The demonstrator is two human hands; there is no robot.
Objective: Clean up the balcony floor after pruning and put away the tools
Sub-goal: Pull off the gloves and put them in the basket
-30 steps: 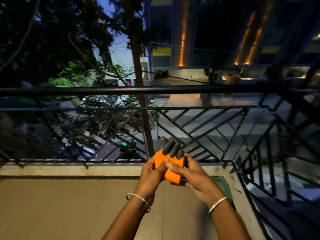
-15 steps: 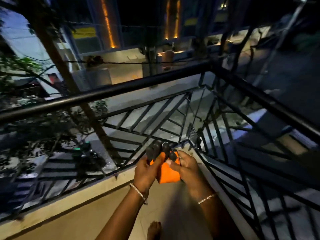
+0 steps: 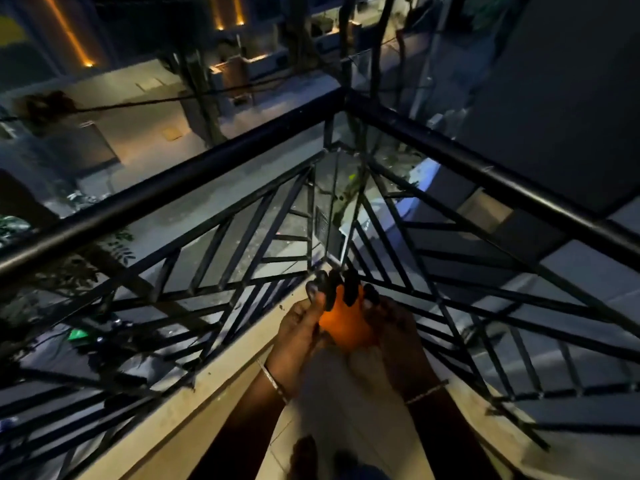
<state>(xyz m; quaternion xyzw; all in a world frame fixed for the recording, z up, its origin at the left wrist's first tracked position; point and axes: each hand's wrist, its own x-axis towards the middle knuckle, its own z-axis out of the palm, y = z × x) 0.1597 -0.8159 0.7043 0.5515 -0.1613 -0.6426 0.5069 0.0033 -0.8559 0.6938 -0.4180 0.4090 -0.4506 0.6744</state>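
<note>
An orange gardening glove point(image 3: 347, 323) with dark grey fingertips is held in front of me, its fingers pointing up and away toward the railing corner. My left hand point(image 3: 299, 329) grips its left side, thumb on the orange part. My right hand point(image 3: 393, 329) grips its right side. Both wrists wear thin bracelets. The glove's lower part is hidden between my palms. The picture is dim and a little blurred.
A black metal railing point(image 3: 214, 168) with diagonal bars meets in a corner point(image 3: 346, 98) just beyond the glove. A beige kerb point(image 3: 194, 403) runs under it along the tiled balcony floor point(image 3: 332, 420). My bare foot point(image 3: 304, 455) shows at the bottom. The street lies below.
My view has swung right and down from the straight railing to the balcony corner. Both hands kept hold of the glove, which now sits lower between the palms.
</note>
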